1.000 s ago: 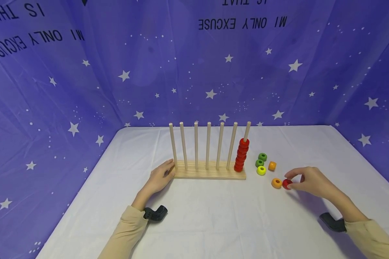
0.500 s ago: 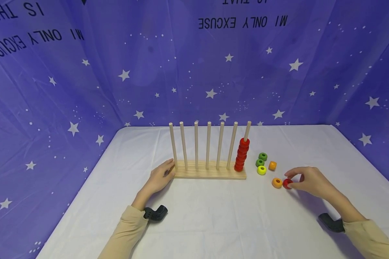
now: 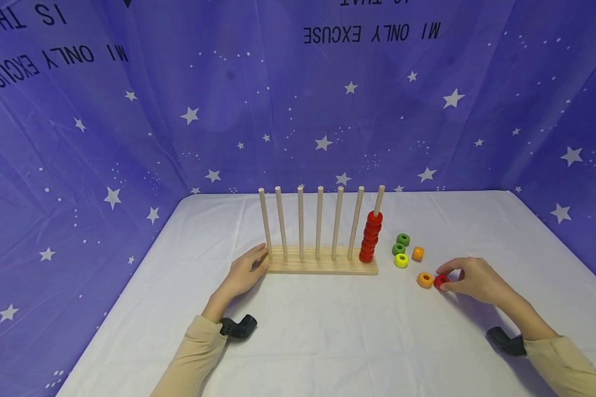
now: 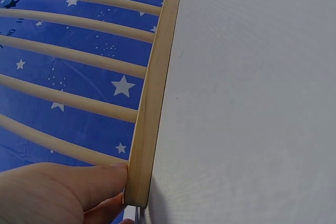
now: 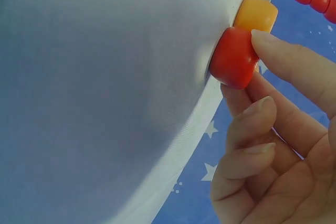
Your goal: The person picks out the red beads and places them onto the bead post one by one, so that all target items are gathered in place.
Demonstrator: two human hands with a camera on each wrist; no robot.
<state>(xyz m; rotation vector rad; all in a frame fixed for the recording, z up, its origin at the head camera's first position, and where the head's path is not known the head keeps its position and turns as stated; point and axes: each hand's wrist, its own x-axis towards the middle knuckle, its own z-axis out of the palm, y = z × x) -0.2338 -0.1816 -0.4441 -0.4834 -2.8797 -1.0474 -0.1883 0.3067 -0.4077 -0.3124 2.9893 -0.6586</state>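
Observation:
In the head view, a wooden bead stand (image 3: 323,268) with several upright pegs stands mid-table. Red beads (image 3: 371,237) are stacked on its rightmost peg. My left hand (image 3: 245,271) holds the stand's left end; the left wrist view has the thumb (image 4: 105,182) against the base (image 4: 149,98), its other fingers partly hidden. To the right, my right hand (image 3: 479,280) pinches a loose red bead (image 3: 441,282) low at the tabletop. The right wrist view shows the thumb (image 5: 289,59) on one side of this red bead (image 5: 233,59), with an orange bead (image 5: 256,14) right beside it.
Between the stand and my right hand lie loose beads: two green ones (image 3: 403,240), a yellow one (image 3: 401,260), an orange one on its side (image 3: 418,253) and another orange one (image 3: 425,280). A white cloth (image 3: 328,336) covers the table; a purple star-printed curtain (image 3: 278,110) hangs behind.

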